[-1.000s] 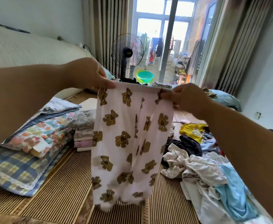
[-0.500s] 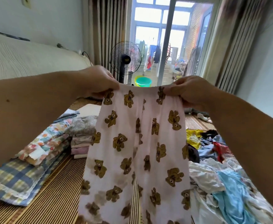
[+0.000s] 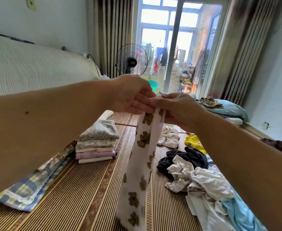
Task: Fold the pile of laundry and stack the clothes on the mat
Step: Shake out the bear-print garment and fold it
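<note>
At the centre of the frame the left hand (image 3: 131, 95) and right hand (image 3: 178, 109) meet, both seemingly pinching the top edge of the white cotton trousers printed with brown bears (image 3: 140, 165), though the fingertips overlap. The trousers hang doubled lengthwise above the striped woven straw mat (image 3: 80, 194). A stack of folded pale clothes (image 3: 96, 144) sits centre-left; the unfolded laundry pile (image 3: 202, 177) lies lower right.

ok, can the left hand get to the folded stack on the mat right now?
Probably not yet: the left hand pinches the white bear-print pants with the right hand; path to the folded clothes stack looks open.
</note>
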{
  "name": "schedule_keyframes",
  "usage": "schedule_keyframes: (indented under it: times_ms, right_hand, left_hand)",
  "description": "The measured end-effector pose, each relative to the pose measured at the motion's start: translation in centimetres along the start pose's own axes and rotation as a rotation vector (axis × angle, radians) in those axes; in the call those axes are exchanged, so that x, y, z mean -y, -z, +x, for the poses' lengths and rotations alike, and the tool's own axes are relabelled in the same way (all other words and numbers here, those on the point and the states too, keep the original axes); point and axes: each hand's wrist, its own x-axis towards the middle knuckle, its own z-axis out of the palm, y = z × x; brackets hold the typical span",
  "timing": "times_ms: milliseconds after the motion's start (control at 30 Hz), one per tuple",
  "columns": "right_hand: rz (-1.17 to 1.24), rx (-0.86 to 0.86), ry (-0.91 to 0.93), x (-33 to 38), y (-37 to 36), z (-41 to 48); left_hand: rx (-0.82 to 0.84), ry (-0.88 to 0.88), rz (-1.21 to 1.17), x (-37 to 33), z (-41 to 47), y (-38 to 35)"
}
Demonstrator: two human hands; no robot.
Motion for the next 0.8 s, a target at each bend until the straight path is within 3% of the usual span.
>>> schedule_keyframes:
  times_ms: [100,233,333,400,467,567,700,800]
  right_hand:
    - [-0.14,-0.101,0.032,-0.5,0.3,0.3]
    - [-0.085,-0.009,0.04,-0.4,0.9,0.9]
    - [-0.075,0.043,0.055,0.0,2.1,1.4]
    - [-0.13,0.013,0.057,0.1,2.9,1.7]
    - [-0.275,-0.042,0.043,-0.2,3.5,2.3]
    - [-0.505,-0.064,-0.064,-1.2,3.6,3.7]
    - [-0.446,-0.005,-0.252,-3.3,2.6,7.1]
    - [-0.401,-0.051,-0.202,-5.3,1.8,10.2]
  left_hand:
    - [0.101,-0.028,0.132,0.7,0.0,1.1]
    - [0.049,-0.042,0.505,2.7,1.1,3.0]
    - [0.28,-0.011,0.275,4.4,2.1,3.6]
    - [0.319,-0.02,0.133,5.0,2.8,3.7]
    - [0.27,-0.021,0.109,5.0,3.8,3.6]
    - [0.169,0.039,0.252,4.9,5.7,3.2]
    - [-0.007,0.119,0.425,5.8,9.1,2.1]
    - [-0.117,0.112,0.475,7.1,12.0,2.0]
